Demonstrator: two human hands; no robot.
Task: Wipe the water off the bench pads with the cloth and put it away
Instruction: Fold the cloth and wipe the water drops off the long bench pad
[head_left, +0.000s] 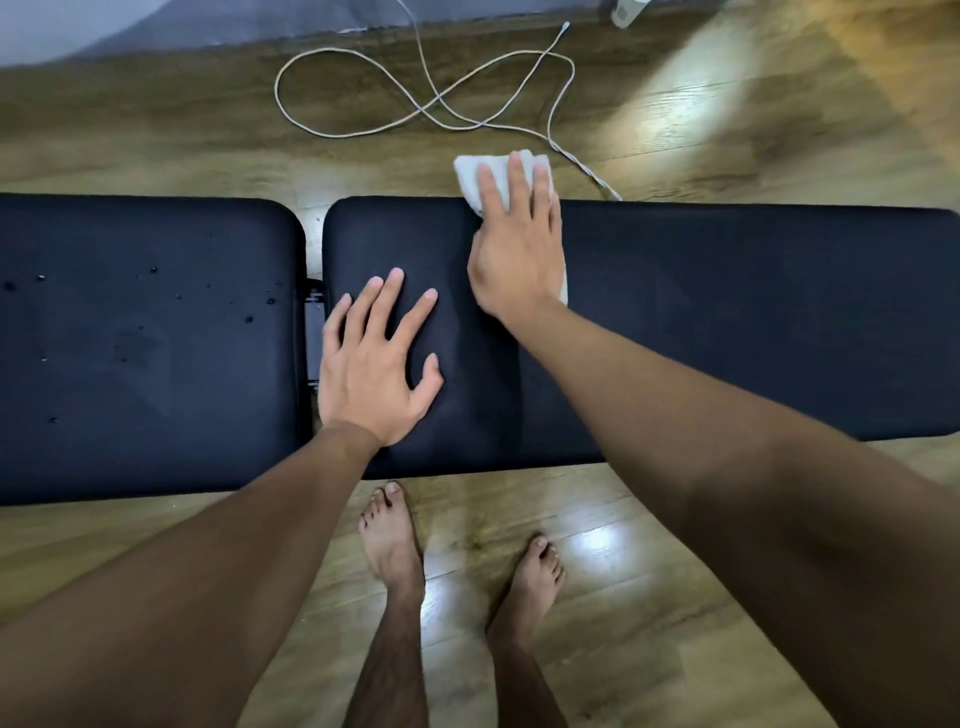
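Note:
Two black bench pads lie side by side across the view. The long right pad (727, 322) has a white cloth (470, 179) at its far edge, partly hanging past it. My right hand (517, 249) presses flat on the cloth with straight fingers. My left hand (376, 358) rests flat with spread fingers on the same pad's left end. The left pad (145, 364) carries several water drops (248, 319) scattered over its surface.
A gap with a metal hinge (313, 332) separates the pads. On the wooden floor behind the bench lies a looped white cable (426, 98). My bare feet (395, 540) stand on the floor in front of the bench.

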